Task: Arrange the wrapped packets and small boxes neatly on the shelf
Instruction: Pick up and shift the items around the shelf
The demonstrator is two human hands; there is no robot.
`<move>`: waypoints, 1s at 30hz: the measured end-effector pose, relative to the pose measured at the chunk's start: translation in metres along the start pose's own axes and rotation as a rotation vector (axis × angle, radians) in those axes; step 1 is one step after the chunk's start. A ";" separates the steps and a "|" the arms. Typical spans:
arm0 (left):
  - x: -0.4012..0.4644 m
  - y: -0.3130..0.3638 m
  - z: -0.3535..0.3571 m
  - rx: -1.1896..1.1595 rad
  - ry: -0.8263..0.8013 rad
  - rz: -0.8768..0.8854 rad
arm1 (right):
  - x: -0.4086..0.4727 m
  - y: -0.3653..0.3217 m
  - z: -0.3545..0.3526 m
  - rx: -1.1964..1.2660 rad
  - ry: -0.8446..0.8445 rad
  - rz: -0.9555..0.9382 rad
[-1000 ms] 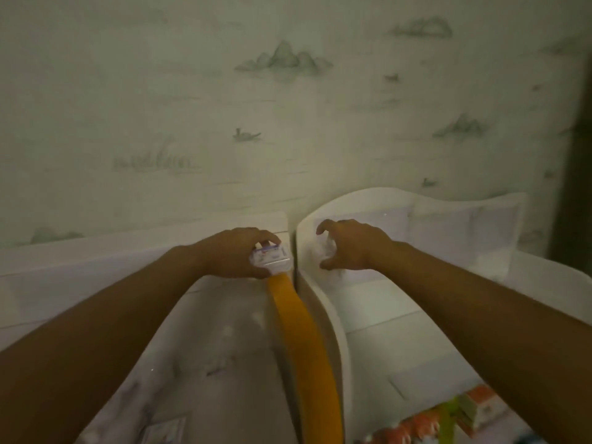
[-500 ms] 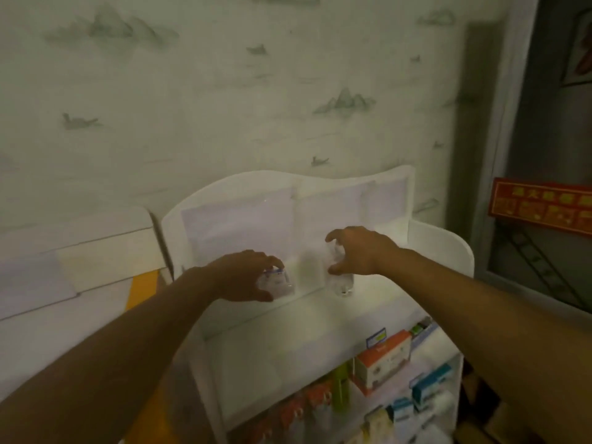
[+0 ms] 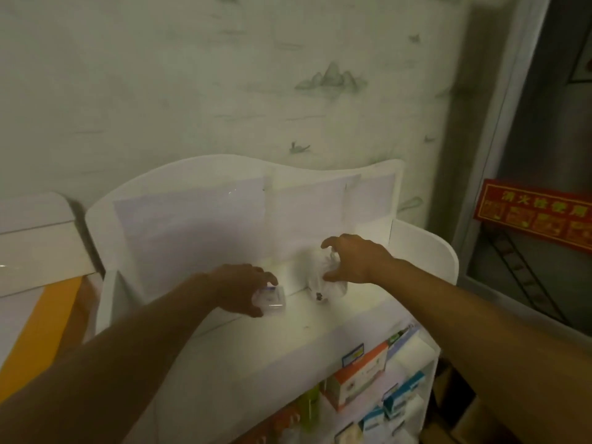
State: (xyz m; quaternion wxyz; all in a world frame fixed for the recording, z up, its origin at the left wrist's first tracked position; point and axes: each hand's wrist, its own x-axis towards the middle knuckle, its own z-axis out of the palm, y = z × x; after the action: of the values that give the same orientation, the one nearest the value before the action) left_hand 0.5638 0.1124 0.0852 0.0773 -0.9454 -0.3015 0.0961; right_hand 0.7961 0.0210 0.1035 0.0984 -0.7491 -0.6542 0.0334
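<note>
Gripping a small clear box (image 3: pixel 271 299) on the white shelf top (image 3: pixel 320 331), the left hand (image 3: pixel 240 288) is curling around it while the right hand (image 3: pixel 352 259), fingers spread, is touching a wrapped packet (image 3: pixel 323 280).

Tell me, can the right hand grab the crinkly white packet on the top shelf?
Probably yes. The right hand hangs right over the wrapped packet with fingers spread, and nothing sits between them. The left hand is busy holding the small box.
</note>
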 end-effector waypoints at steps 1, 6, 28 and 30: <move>0.009 -0.002 0.000 -0.013 0.006 0.011 | 0.005 0.005 -0.003 -0.004 0.002 0.013; 0.056 -0.006 0.006 -0.096 0.000 0.047 | 0.017 0.044 0.002 -0.034 -0.002 0.103; 0.248 0.093 -0.020 -0.186 -0.056 -0.036 | 0.099 0.287 0.056 0.050 -0.125 0.121; 0.249 0.093 -0.014 -0.190 -0.026 -0.089 | 0.111 0.290 0.064 0.042 -0.146 0.075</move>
State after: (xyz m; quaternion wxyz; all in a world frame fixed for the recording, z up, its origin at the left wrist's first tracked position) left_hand 0.8180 0.1820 0.0464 -0.0122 -0.9328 -0.3521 0.0759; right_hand 1.0824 0.1013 -0.0059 0.0648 -0.7663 -0.6305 0.1054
